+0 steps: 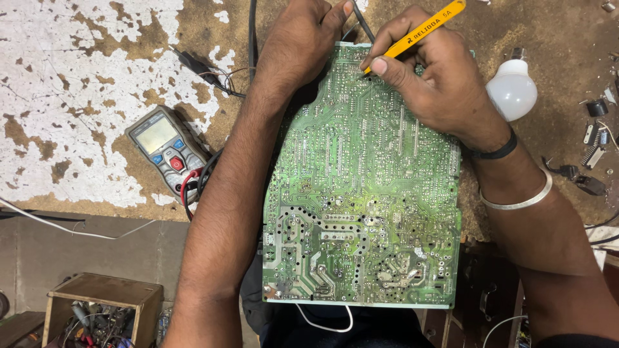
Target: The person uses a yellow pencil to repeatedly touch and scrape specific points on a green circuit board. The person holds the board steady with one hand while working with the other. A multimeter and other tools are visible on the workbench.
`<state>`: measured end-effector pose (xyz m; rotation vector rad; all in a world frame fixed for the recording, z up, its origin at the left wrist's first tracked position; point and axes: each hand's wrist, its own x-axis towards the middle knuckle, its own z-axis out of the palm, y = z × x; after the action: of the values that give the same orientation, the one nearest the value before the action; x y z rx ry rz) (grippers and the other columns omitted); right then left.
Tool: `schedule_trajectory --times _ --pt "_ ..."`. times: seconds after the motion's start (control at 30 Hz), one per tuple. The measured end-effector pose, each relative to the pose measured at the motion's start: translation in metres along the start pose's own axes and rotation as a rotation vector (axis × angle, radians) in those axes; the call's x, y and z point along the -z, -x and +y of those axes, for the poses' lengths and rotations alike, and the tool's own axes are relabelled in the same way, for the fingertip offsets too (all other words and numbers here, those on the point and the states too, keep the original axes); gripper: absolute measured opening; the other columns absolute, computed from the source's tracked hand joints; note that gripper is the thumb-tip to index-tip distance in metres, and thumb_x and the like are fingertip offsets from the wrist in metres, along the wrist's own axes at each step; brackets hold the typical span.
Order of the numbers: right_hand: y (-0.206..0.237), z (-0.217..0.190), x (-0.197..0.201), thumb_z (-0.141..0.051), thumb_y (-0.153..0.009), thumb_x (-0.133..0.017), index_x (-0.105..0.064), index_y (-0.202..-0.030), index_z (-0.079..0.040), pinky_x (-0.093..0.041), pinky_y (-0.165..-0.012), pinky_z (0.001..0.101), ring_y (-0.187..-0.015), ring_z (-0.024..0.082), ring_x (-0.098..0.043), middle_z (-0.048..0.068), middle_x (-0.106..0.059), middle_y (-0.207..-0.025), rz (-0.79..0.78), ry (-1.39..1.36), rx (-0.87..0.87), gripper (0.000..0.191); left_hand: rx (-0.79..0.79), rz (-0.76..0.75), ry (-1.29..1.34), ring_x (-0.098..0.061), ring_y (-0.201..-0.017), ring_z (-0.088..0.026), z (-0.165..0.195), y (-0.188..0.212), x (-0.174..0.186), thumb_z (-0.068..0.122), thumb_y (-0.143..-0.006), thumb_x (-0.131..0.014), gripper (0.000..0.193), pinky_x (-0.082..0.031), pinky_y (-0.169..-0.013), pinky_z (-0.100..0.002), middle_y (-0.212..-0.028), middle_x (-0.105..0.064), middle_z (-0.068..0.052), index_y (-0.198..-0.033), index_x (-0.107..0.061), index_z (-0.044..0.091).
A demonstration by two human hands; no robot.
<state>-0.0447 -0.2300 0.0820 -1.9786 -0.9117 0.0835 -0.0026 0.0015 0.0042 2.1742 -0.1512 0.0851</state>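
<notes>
my right hand (429, 77) pinched a yellow-handled tool (416, 35) like a pen, its tip pressed to the solder side of a large green circuit board (361, 212) near the far edge. my left hand (300, 42) was closed over that far edge, thumb up beside a dark cable (362, 22), steadying the board, which lay tilted from the worn workbench (77, 77) toward my lap. i judged the board light and stiff but fragile: its face bristled with sharp solder points and fine tracks, so the bare rim was the place to grip it, never the middle, and flexing could crack a joint. the tool was slim and hard, best held close to the tip. a grey multimeter (166, 149) with red and black leads lay just left of my forearm; a white bulb (512, 90) rested near my right wrist, with loose dark components (593, 145) beyond. a wooden box of odds (103, 309) stood at lower left.
</notes>
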Motion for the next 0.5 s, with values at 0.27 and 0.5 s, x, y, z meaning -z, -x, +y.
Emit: schedule_trajectory --times 0.27,0.5 --pt "0.0012 0.0049 0.0009 -0.020 -0.115 -0.070 -0.064 -0.114 0.000 -0.053 -0.079 0.0223 -0.093 0.009 -0.065 0.004 -0.066 -0.108 -0.023 -0.021 -0.002 0.020 0.004 0.002 0.011 -0.070 -0.060 -0.020 0.0016 -0.0003 0.0020 0.046 -0.104 -0.057 0.049 -0.056 -0.059 -0.042 -0.061 -0.066 -0.009 -0.083 -0.075 0.006" --pt "0.0015 0.0051 0.0009 -0.020 -0.115 -0.073 -0.067 -0.113 0.000 -0.054 -0.078 0.0232 -0.091 0.011 -0.067 0.006 -0.067 -0.106 -0.010 0.015 0.033 0.022 0.011 0.001 0.019 -0.070 -0.058 -0.020 0.0016 -0.0004 0.0006 0.047 -0.104 -0.057 0.049 -0.056 -0.057 -0.041 -0.060 -0.065 -0.009 -0.081 -0.074 0.007"
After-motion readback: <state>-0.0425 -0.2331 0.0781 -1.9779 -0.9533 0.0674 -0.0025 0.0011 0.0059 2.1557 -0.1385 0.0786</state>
